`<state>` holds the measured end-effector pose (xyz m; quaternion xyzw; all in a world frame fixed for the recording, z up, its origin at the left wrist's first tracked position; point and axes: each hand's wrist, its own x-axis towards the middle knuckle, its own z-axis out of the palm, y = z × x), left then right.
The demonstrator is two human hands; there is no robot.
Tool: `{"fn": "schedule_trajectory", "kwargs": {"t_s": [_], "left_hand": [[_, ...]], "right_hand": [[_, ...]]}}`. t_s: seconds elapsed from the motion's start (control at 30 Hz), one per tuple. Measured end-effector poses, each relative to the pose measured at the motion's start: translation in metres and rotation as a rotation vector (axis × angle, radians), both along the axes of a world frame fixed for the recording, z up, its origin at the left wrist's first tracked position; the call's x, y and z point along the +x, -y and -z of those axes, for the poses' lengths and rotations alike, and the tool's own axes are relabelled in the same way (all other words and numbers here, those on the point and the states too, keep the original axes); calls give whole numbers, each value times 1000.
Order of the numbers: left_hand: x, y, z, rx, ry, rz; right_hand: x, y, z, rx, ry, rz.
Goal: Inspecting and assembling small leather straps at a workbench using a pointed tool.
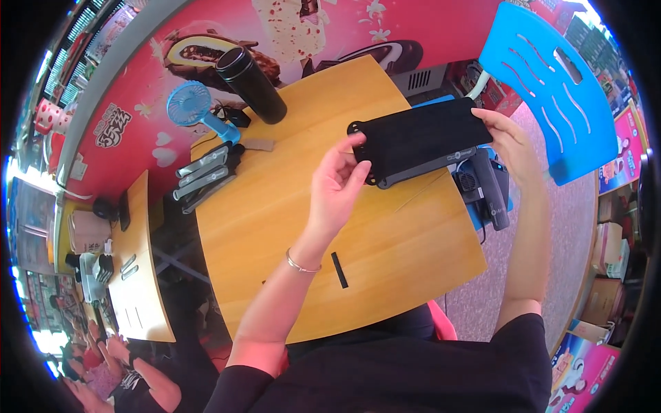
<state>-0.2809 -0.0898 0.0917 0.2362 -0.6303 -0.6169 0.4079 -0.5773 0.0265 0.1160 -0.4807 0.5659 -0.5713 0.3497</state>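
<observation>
Above the far right part of the table, I hold up a flat black rectangular piece (pixel 423 138) with both hands. Small holes show in the rounded tabs at its left end. A grey edge with pale print runs along its near side. The thumb and fingers of my left hand (pixel 334 182) pinch the left end. My right hand (pixel 508 141) grips the far right corner, with some of its fingers hidden behind the piece. A short, narrow black strip (pixel 340 270) lies on the table nearer to me, beyond my left forearm.
A black bottle (pixel 255 86) and a light-blue handheld fan (pixel 196 107) stand at the wooden table's (pixel 289 206) far left. Several grey-and-black folded pieces (pixel 206 175) lie at its left edge. Blue chairs (pixel 551 89) are at the right. Another person's arm (pixel 155 385) shows at lower left.
</observation>
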Motion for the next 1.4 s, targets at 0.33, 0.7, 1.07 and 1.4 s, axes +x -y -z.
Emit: {"fn": "schedule_trajectory", "kwargs": {"t_s": [0.33,0.7,1.07,1.4], "left_hand": [[-19,3,26,-90,236,-46],[-26,10,35,-7,248,-101],[-28,25,49,-40,190,-187],[-20,14,44,-606,413,-133]], "right_hand": [[-5,11,27,97,-162,295],[-10,18,35,85,-246,312],[-16,24,48,138,-270,321],[-17,28,59,65,-427,383]]}}
